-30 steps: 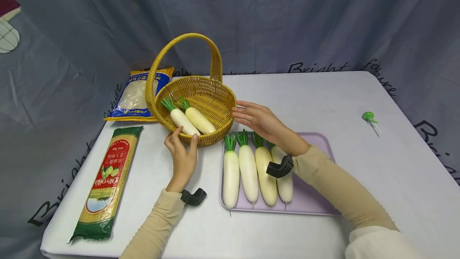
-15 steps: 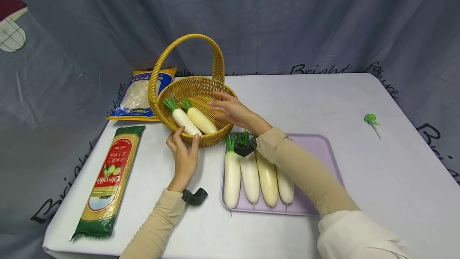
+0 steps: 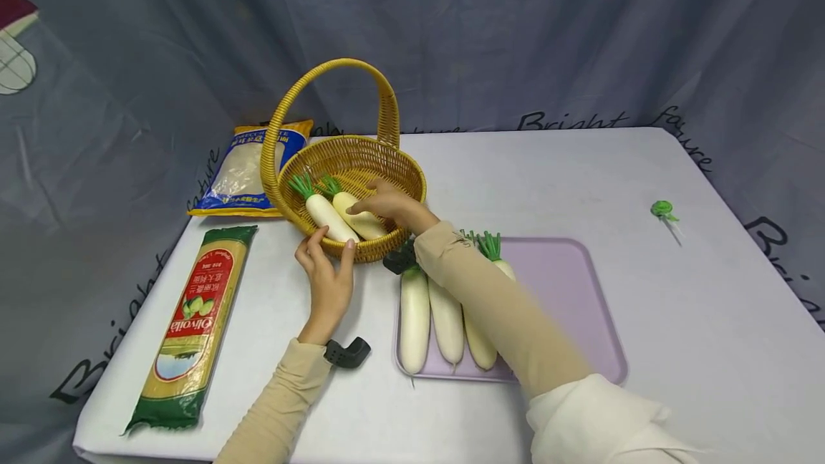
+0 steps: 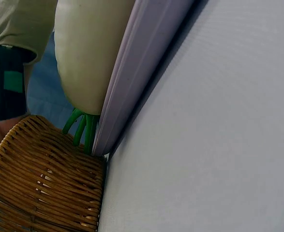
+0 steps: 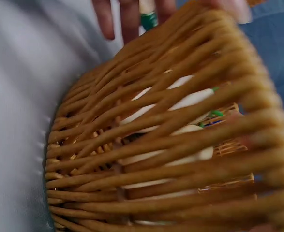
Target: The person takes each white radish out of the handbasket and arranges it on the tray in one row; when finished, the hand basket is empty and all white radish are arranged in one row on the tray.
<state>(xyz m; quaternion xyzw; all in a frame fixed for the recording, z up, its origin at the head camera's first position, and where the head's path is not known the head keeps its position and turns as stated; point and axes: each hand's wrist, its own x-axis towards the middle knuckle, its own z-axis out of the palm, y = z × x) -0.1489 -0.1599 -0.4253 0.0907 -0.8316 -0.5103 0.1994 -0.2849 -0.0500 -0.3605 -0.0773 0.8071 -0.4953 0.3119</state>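
Observation:
In the head view, two white radishes with green tops lie in a yellow wicker basket (image 3: 361,253): a whiter left radish (image 3: 327,219) and a creamier right radish (image 3: 366,225). My left hand (image 3: 329,288) rests at the near rim, thumb and index fingertips right on it. Inside the basket, my right hand (image 3: 389,205) reaches over the creamier radish, thumb and fingers spread across it; its other fingers are hidden. Through the wicker wall (image 5: 171,125), the right wrist view shows pale radish parts. The basket's side (image 4: 40,179) also fills the left wrist view's lower left.
A lilac tray (image 3: 567,292) holds several more white radishes (image 3: 415,324), partly covered by the right sleeve. To the left lie a spaghetti packet (image 3: 196,328) and, behind it, a blue-and-yellow bag (image 3: 245,170). A green lollipop (image 3: 662,210) lies far right.
My right hand has moved left from the basket's right rim, down over the creamier radish inside. My left hand has kept its place at the near rim.

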